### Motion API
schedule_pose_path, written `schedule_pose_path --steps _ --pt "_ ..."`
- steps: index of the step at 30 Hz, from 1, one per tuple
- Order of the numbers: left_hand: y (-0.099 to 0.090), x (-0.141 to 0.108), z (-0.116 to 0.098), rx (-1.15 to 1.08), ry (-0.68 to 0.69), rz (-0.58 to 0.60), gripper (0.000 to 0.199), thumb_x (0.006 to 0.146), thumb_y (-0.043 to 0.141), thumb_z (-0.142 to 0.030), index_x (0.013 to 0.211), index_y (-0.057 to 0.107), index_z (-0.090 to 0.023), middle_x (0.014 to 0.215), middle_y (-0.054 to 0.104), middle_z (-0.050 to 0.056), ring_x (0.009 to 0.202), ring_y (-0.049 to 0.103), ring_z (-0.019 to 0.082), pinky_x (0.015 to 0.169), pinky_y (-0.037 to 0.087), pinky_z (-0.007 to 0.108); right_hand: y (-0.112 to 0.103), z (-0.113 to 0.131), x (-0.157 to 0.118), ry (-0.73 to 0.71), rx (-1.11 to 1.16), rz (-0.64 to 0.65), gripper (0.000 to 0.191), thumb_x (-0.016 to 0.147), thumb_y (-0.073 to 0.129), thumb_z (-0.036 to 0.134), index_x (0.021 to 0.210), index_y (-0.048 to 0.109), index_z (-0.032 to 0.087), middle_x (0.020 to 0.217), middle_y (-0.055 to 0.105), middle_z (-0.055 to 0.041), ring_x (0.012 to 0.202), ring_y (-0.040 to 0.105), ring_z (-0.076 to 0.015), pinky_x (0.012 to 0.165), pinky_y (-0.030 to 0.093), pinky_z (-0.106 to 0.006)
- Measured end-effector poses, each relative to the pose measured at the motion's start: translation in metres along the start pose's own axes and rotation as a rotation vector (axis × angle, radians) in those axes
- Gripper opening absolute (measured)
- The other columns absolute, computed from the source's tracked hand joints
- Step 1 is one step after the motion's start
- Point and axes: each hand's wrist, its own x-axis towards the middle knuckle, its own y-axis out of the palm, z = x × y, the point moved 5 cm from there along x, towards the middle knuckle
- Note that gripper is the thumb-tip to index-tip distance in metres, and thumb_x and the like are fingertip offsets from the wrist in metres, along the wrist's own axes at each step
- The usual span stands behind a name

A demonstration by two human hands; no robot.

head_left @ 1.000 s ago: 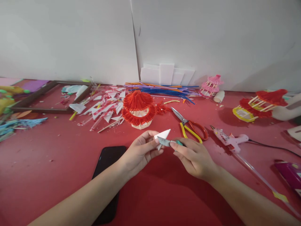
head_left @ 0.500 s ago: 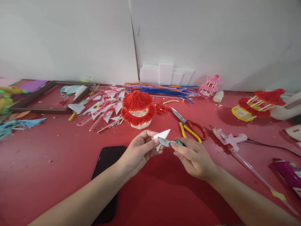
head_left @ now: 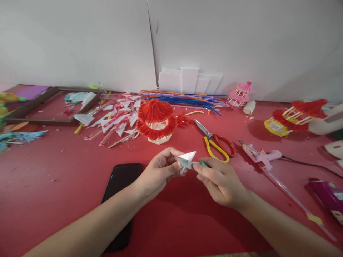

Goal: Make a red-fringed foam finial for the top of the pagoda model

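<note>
Over at the left, a brown frame (head_left: 48, 122) lies flat around a pale-blue scrap (head_left: 76, 97) and some crumbs. The person's left hand (head_left: 160, 166) pinches a white piece (head_left: 190, 155) above the red table (head_left: 77, 160); the right hand (head_left: 222, 180) grips a knife (head_left: 185, 163). Half a second ago, more of the piece showed; now the blade covers more of its face.

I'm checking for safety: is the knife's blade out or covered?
Out: the bare metal blade shows beyond the right hand, overlapping the white piece held in the left hand.
</note>
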Motion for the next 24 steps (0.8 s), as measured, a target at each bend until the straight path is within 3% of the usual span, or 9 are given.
schedule_pose_path --steps 9,16,24 --pt "-0.0020 0.0005 -0.0022 -0.088 -0.046 -0.045 0.024 0.069 0.086 -0.019 0.086 0.071 -0.016 0.076 0.068 -0.001 0.063 0.061 0.008 0.066 0.050 0.019 -0.0016 -0.0066 0.0003 -0.001 -0.021 0.014 0.037 0.093 0.054 0.014 0.129 0.054 0.022 0.101 0.066 -0.0093 0.085 0.064 -0.0172 0.069 0.055 -0.029" --pt "-0.0007 -0.0018 -0.0037 0.021 0.021 -0.028 0.021 0.072 0.084 -0.021 0.086 0.069 -0.014 0.074 0.066 0.001 0.062 0.058 0.008 0.060 0.045 0.019 -0.0033 -0.0047 -0.0023 -0.040 -0.025 0.020 0.036 0.092 0.054 0.013 0.127 0.054 0.022 0.100 0.067 -0.0085 0.085 0.064 -0.0171 0.067 0.054 -0.028" --pt "0.0013 -0.0024 -0.0053 0.054 0.044 -0.008 0.021 0.074 0.083 -0.023 0.086 0.068 -0.014 0.076 0.066 0.002 0.064 0.057 0.010 0.063 0.043 0.021 -0.0042 -0.0012 -0.0019 -0.023 -0.040 0.018 0.035 0.092 0.054 0.013 0.126 0.055 0.023 0.099 0.067 -0.0086 0.086 0.065 -0.0173 0.068 0.054 -0.029"
